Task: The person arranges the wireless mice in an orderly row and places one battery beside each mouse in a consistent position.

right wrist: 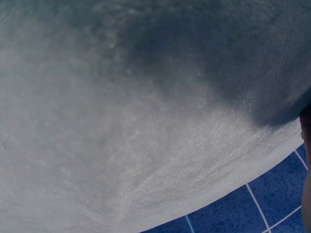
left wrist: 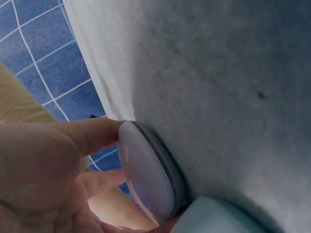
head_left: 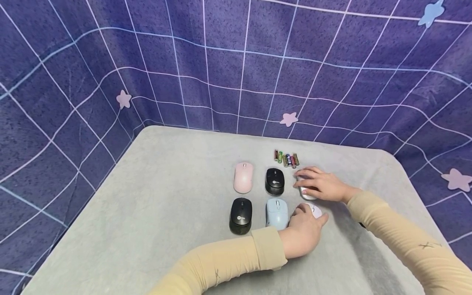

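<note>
My left hand (head_left: 304, 231) holds a white computer mouse (head_left: 316, 210) between thumb and fingers near the right of the group. In the left wrist view this mouse (left wrist: 148, 172) shows its pale, smooth top and a dark line round its side, with a fingertip at each end. Just behind it, my right hand (head_left: 324, 185) lies over another white mouse (head_left: 307, 195), its fingers bent over the left edge. Much of both mice is hidden under the hands. A light blue mouse (head_left: 277, 213) sits beside the left hand.
A black mouse (head_left: 275, 181) and a pink mouse (head_left: 243, 177) stand in the back row. Another black mouse (head_left: 241, 216) is at front left. Several small batteries (head_left: 289, 159) lie in a row behind the mice. A purple curtain (head_left: 221, 73) surrounds the grey cloth-covered table (head_left: 147, 196).
</note>
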A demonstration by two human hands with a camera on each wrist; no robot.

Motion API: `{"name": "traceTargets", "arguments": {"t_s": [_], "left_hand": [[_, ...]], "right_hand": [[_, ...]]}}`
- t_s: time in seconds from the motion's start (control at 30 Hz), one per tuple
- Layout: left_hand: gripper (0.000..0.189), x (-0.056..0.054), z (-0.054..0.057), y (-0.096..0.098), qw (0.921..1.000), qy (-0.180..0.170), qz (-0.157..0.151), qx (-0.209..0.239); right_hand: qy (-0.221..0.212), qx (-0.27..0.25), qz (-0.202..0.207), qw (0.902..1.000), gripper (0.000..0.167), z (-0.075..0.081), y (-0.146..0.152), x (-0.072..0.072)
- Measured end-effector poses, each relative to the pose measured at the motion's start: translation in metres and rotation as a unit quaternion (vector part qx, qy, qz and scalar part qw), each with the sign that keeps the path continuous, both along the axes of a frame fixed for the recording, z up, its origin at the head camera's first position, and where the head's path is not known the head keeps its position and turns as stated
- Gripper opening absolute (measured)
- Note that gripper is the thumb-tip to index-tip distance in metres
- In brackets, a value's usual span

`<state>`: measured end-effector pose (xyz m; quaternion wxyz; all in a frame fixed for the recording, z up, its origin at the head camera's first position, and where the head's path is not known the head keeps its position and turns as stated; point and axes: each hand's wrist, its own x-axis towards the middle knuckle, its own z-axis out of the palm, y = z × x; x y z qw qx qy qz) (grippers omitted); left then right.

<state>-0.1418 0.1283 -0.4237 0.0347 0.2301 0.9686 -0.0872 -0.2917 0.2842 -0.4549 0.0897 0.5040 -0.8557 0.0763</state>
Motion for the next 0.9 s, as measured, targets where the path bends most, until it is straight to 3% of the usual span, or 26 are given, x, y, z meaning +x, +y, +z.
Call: {"name": "traceTargets", "arguments": {"t_s": [0.17, 0.3, 0.43, 0.53, 0.67, 0.9], "left_hand": [[0.075, -0.009, 0.007, -0.010, 0.9983, -0.016, -0.042, 0.037], [0.067, -0.023, 0.018, -0.021, 0.9920, -0.040, -0.110, 0.047], [0.074, -0.037, 0.027, -0.030, 0.9762, -0.059, -0.208, 0.008], [0.089, -0.043, 0.029, -0.035, 0.9637, -0.080, -0.255, -0.010], [0.100, -0.047, 0.026, -0.040, 0.9551, -0.097, -0.279, -0.022], [0.099, -0.050, 0.017, -0.040, 0.9542, -0.108, -0.279, -0.018]], "right_hand": [[-0.002, 0.010, -0.012, 0.9999, 0.031, 0.001, 0.000, 0.001], [-0.011, 0.011, -0.017, 0.9997, 0.030, 0.001, 0.000, 0.002], [-0.020, 0.006, -0.020, 0.9996, 0.030, 0.001, 0.000, 0.001], [-0.023, 0.002, -0.019, 0.9995, 0.029, 0.001, -0.001, 0.001], [-0.023, -0.002, -0.011, 0.9997, 0.030, 0.001, 0.000, 0.001], [-0.020, -0.006, -0.014, 0.9997, 0.029, -0.002, 0.000, 0.000]]}}
